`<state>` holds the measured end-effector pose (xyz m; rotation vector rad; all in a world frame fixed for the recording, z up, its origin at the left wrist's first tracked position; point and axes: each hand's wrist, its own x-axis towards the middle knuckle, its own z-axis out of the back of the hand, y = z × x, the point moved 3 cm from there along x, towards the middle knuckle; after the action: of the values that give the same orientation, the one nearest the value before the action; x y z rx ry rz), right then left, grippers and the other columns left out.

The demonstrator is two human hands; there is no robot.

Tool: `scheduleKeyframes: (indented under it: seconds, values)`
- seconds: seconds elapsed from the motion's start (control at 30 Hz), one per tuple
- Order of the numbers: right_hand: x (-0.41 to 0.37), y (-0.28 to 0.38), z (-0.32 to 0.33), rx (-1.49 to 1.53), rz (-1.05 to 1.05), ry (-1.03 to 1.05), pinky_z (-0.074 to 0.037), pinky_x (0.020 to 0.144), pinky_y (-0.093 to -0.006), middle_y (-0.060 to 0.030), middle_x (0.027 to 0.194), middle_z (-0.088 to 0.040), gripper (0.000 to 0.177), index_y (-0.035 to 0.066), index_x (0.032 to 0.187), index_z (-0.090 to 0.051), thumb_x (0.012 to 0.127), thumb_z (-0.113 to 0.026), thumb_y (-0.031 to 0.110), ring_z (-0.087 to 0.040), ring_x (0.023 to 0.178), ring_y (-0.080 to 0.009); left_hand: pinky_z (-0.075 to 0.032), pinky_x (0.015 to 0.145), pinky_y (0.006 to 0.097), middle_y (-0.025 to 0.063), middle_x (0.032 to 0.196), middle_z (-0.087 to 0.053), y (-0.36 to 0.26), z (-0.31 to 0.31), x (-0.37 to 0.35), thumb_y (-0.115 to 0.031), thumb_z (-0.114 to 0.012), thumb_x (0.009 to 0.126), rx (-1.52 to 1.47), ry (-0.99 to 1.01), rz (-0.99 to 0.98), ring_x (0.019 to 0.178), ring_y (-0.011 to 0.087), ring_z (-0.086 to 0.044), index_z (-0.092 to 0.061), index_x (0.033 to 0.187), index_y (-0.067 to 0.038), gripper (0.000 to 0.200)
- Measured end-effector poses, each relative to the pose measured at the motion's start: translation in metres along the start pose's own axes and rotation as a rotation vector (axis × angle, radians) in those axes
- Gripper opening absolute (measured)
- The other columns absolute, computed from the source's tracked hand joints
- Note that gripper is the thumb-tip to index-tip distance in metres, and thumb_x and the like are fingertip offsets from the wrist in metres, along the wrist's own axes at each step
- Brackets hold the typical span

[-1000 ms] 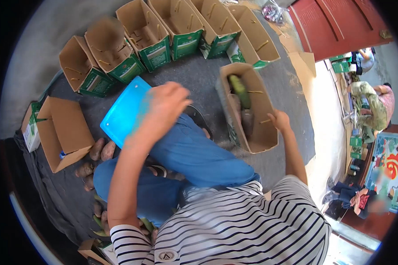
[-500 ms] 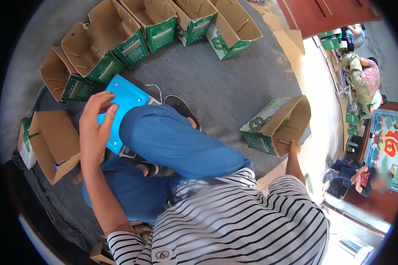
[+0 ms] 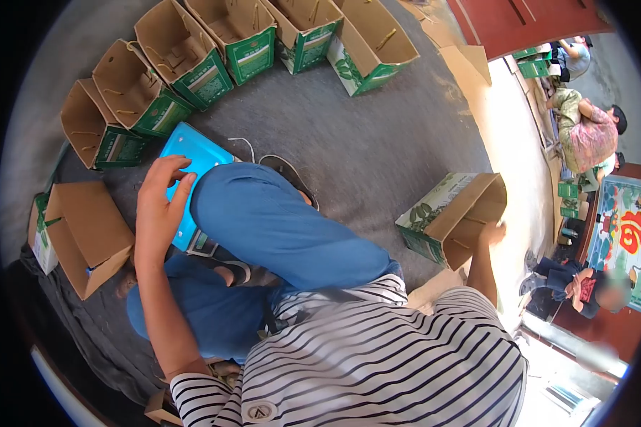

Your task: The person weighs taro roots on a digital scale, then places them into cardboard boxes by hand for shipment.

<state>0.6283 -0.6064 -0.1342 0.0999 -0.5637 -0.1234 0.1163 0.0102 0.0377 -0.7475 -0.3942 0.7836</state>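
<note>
My left hand (image 3: 165, 188) is raised over the edge of a blue scale plate (image 3: 206, 153), thumb and fingers apart, holding nothing. The plate is partly hidden by my blue-trousered knee. At the right, my right hand (image 3: 491, 233) is at the near rim of an open green and white carton (image 3: 434, 213) lying on its side or tilted. Motion smears its fingers, so their hold on the carton or its cord handle is unclear. A white cable (image 3: 248, 144) lies beside the scale.
Several open green cartons (image 3: 253, 55) with cord handles stand in an arc beyond the scale. Another open carton (image 3: 96, 228) is at the left. My shoe (image 3: 283, 169) rests on the dark floor (image 3: 335, 135). At the far right, people (image 3: 591, 139) are near more green boxes (image 3: 533, 67).
The right carton has shifted slightly down and right. My right hand, earlier on its cord handle, has moved a little right and blurred. My left hand has moved slightly right, still apart from things.
</note>
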Motion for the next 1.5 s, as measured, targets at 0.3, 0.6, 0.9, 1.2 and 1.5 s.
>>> scheduleKeyframes:
  seconds: [0.3,0.6,0.9,1.2,1.5]
  values:
    - [-0.073,0.447,0.021,0.548,1.050,0.429,-0.038,0.104,-0.0405,-0.0128,0.130,-0.055,0.025,0.014,0.107,-0.067,0.088,-0.058,0.027,-0.048,0.123,-0.0316,-0.050,0.073,0.0395,0.0131,0.107,-0.060,0.016,-0.002,-0.007,-0.012,-0.065,0.085,0.237,0.005,-0.031,0.088,0.0320,-0.063,-0.060,0.103,-0.002,0.022]
    - [-0.094,0.549,-0.014,0.091,1.206,0.739,-0.046,0.090,-0.0463,-0.0181,0.102,-0.066,0.036,0.011,0.097,-0.071,0.092,-0.046,0.037,-0.061,0.102,-0.0351,-0.050,0.071,0.0421,0.0142,0.104,-0.060,0.023,0.002,-0.017,-0.017,-0.066,0.084,0.406,0.047,0.020,0.083,0.0343,-0.062,-0.060,0.101,-0.004,0.023]
    - [-0.100,0.401,0.073,0.017,0.876,1.474,-0.048,0.068,-0.0412,-0.0187,0.066,-0.063,0.042,0.004,0.069,-0.066,0.089,-0.056,0.040,-0.063,0.071,-0.0350,-0.050,0.071,0.0422,0.0138,0.102,-0.060,0.016,0.006,-0.021,-0.018,-0.067,0.083,0.491,0.017,-0.054,0.082,0.0335,-0.062,-0.059,0.098,-0.003,0.022]
    - [-0.130,0.406,0.003,0.470,0.847,0.822,-0.049,0.081,-0.0393,-0.0197,0.103,-0.067,0.050,0.002,0.118,-0.058,0.082,-0.067,0.037,-0.065,0.093,-0.0347,-0.050,0.070,0.0421,0.0137,0.095,-0.059,0.023,0.003,-0.028,-0.016,-0.068,0.081,0.488,0.017,-0.057,0.084,0.0341,-0.061,-0.059,0.097,-0.003,0.022]
    - [-0.132,0.433,0.090,0.654,0.957,1.217,-0.048,0.080,-0.0304,-0.0154,0.093,-0.068,0.028,-0.003,0.112,-0.061,0.087,-0.063,0.010,-0.063,0.089,-0.0159,-0.048,0.068,0.0374,0.0114,0.087,-0.057,0.014,-0.007,-0.043,-0.007,-0.060,0.074,0.482,-0.028,-0.149,0.080,0.0269,-0.062,-0.058,0.089,-0.005,0.016]
